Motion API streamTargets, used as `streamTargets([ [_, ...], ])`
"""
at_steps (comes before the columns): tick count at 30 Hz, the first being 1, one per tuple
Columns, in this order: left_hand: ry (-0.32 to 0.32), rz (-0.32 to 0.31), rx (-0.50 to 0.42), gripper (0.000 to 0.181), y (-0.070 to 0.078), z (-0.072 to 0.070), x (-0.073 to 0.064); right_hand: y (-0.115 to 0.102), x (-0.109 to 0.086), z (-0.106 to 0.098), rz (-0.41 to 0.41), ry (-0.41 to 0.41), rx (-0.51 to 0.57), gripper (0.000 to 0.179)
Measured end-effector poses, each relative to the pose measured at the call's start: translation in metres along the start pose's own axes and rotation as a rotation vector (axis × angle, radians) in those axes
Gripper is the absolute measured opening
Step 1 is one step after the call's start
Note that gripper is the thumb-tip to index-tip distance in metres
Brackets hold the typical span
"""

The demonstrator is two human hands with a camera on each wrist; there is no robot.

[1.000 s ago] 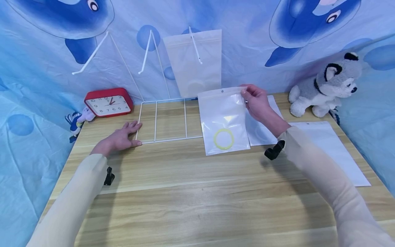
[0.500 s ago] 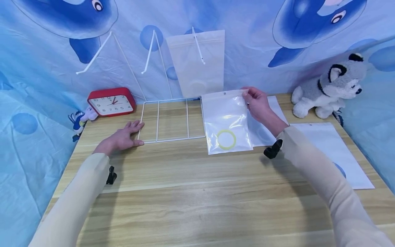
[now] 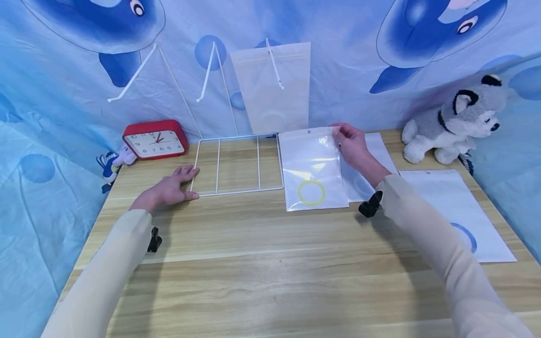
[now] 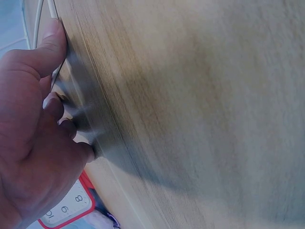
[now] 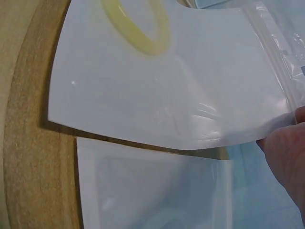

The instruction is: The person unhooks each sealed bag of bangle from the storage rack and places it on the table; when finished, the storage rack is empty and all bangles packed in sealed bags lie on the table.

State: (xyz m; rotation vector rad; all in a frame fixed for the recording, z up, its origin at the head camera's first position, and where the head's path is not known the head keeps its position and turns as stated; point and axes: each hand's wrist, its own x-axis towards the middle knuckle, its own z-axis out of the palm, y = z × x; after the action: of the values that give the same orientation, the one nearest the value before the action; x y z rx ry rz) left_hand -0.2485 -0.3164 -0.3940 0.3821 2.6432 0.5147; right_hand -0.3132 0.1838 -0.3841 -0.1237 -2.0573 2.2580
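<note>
In the head view my left hand rests on the front left corner of a white wire rack, thumb on the front wire and fingers spread to the side wire. The left wrist view shows the thumb against the wire. My right hand pinches the top right corner of a white zip bag, its hang hole at the top. A yellow ring shows through the bag near its bottom. Another white bag hangs at the rack's right-hand prong.
A second flat bag lies partly behind the held one. Farther right is a larger bag with a blue ring. A red clock stands at the back left, a plush dog at the back right. Two more prongs rise at left.
The top of the held bag and my right hand have come down a little. My right forearm has shifted left, uncovering the blue ring. The left hand stays on the rack.
</note>
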Motion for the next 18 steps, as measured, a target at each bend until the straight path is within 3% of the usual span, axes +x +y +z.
streamTargets([
  [18,0.015,0.024,0.003,0.087,0.0,0.001,-0.001,0.017,0.01,0.002,-0.048,0.002,0.007,0.014],
])
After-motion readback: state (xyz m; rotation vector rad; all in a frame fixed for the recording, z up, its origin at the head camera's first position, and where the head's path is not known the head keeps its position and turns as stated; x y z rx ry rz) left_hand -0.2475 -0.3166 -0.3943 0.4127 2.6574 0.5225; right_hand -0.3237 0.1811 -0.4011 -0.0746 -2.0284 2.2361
